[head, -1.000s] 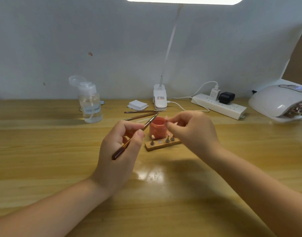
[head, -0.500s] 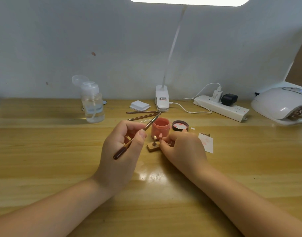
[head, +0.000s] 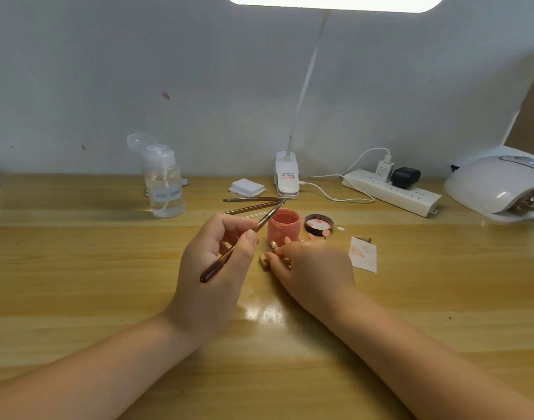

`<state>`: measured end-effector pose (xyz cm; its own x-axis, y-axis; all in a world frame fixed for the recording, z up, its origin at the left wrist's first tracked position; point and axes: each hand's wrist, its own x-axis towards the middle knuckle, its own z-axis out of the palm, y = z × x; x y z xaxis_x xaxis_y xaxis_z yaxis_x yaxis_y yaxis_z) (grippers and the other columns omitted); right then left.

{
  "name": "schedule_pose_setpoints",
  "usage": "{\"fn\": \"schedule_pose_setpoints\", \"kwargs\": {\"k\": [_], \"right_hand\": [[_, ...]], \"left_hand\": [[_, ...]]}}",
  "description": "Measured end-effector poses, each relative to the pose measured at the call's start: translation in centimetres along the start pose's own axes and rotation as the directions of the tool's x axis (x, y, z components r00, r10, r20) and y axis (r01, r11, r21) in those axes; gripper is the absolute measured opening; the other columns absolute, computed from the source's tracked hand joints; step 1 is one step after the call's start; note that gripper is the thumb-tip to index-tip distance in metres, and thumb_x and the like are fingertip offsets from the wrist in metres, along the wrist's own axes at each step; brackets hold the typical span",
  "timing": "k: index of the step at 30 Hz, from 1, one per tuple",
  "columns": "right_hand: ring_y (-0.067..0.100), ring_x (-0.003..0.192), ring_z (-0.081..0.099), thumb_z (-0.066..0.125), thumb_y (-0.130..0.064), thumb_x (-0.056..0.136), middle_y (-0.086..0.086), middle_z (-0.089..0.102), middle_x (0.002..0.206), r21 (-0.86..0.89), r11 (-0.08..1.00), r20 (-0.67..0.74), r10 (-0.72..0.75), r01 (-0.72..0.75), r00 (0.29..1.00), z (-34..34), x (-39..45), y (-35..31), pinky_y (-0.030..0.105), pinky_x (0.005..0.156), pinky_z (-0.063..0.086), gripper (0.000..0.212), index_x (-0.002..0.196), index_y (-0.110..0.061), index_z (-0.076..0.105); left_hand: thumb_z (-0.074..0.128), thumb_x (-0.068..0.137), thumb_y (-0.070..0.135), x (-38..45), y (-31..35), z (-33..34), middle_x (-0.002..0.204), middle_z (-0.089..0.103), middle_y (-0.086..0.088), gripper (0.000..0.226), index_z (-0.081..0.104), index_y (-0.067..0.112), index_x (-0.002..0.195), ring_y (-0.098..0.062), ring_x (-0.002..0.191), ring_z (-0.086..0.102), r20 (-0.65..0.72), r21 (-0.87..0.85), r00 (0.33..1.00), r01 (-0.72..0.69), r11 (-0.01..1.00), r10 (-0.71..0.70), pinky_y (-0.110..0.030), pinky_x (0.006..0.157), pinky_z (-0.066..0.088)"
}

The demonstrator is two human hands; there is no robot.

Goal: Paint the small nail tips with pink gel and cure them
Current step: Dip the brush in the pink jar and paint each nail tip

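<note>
Brush [head: 241, 242] in left hand [head: 212, 268]

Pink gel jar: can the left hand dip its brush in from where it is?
Probably yes. The pink gel jar stands open, the brush tip hovers at its rim, and nothing lies between.

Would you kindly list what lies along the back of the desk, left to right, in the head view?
Clear pump bottle → white pad stack → lamp clip base → power strip → white curing lamp.
</note>
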<state>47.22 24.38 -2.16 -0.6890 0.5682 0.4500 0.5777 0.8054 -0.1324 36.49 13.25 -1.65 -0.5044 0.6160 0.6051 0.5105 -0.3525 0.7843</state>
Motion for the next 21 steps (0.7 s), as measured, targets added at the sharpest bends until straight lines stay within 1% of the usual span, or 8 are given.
{"fn": "schedule_pose_setpoints", "kwargs": {"k": [4,7,8,10,13,16,17,21], "right_hand": [[0.019,0.082,0.063,0.039,-0.045,0.098,-0.003,0.071,0.091,0.011,0.999,0.009,-0.043,0.042,0.999,-0.2,0.1,0.2,0.03,0.065,0.05,0.038,0.101,-0.025,0.071],[0.021,0.082,0.063,0.037,-0.043,0.1,-0.002,0.071,0.091,0.02,0.992,-0.012,-0.121,0.121,0.993,-0.3,-0.1,0.2,0.027,0.063,0.044,0.039,0.101,-0.025,0.071],[0.022,0.082,0.064,0.038,-0.042,0.1,0.0,0.071,0.09,0.034,0.989,-0.033,-0.139,0.14,0.99,-0.5,-0.2,0.2,0.026,0.063,0.041,0.038,0.099,-0.024,0.072],[0.022,0.079,0.065,0.043,-0.041,0.099,0.0,0.072,0.088,0.068,0.985,-0.09,-0.15,0.157,0.985,-1.0,-0.3,0.4,0.028,0.063,0.047,0.035,0.097,-0.022,0.073],[0.014,0.071,0.063,0.057,-0.038,0.093,-0.003,0.072,0.08,0.196,0.97,-0.173,-0.113,0.146,0.978,-1.9,-0.6,1.4,0.034,0.062,0.051,0.026,0.092,-0.02,0.075],[-0.002,0.057,0.051,0.069,-0.026,0.086,-0.013,0.065,0.068,0.338,0.93,-0.201,-0.079,0.145,0.976,-2.2,-1.4,2.5,0.012,0.057,0.039,0.011,0.083,-0.016,0.075],[-0.004,0.055,0.049,0.072,-0.022,0.085,-0.016,0.062,0.066,0.376,0.917,-0.198,-0.06,0.132,0.978,-2.1,-1.6,2.6,0.01,0.056,0.036,0.007,0.082,-0.017,0.075],[0.0,0.059,0.054,0.072,-0.018,0.084,-0.012,0.066,0.072,0.458,0.884,-0.145,-0.026,0.09,0.989,-1.5,-1.5,2.7,0.01,0.058,0.04,0.006,0.088,-0.015,0.075]], "left_hand": [[0.055,0.089,0.03,-0.1,0.1,0.0,0.086,0.067,0.004,0.012,0.063,0.027,0.096,-0.016,0.085,0.064,0.004,0.009,1.0,0.003,1.0,-0.003,-0.029,0.074,0.052],[0.056,0.088,0.031,0.0,0.1,0.0,0.086,0.067,0.002,0.011,0.064,0.028,0.096,-0.019,0.085,0.064,-0.007,-0.004,1.0,0.017,1.0,-0.017,-0.034,0.075,0.052],[0.055,0.087,0.035,0.0,0.1,0.0,0.086,0.067,0.002,0.014,0.064,0.029,0.096,-0.02,0.085,0.064,-0.008,-0.008,1.0,0.019,1.0,-0.02,-0.035,0.076,0.052],[0.054,0.085,0.041,0.0,0.1,0.0,0.087,0.068,0.003,0.019,0.064,0.029,0.096,-0.02,0.087,0.065,-0.005,-0.01,1.0,0.023,1.0,-0.023,-0.036,0.077,0.053],[0.054,0.084,0.041,0.1,0.2,-0.2,0.09,0.068,0.002,0.02,0.065,0.029,0.097,-0.02,0.089,0.065,0.008,-0.013,1.0,0.029,1.0,-0.029,-0.033,0.077,0.054],[0.06,0.086,0.032,0.4,0.3,-0.5,0.087,0.071,0.004,0.013,0.067,0.027,0.095,-0.017,0.087,0.067,0.018,-0.051,0.998,0.058,0.997,-0.057,-0.023,0.075,0.053],[0.06,0.085,0.028,0.6,0.3,-0.6,0.085,0.072,0.003,0.013,0.068,0.024,0.094,-0.016,0.084,0.067,0.018,-0.05,0.998,0.068,0.996,-0.067,-0.02,0.073,0.052],[0.067,0.088,0.014,2.2,0.9,-1.0,0.075,0.072,0.001,0.009,0.071,0.018,0.082,-0.016,0.071,0.064,-0.008,0.032,0.998,0.063,0.998,-0.062,-0.017,0.062,0.049]]}}
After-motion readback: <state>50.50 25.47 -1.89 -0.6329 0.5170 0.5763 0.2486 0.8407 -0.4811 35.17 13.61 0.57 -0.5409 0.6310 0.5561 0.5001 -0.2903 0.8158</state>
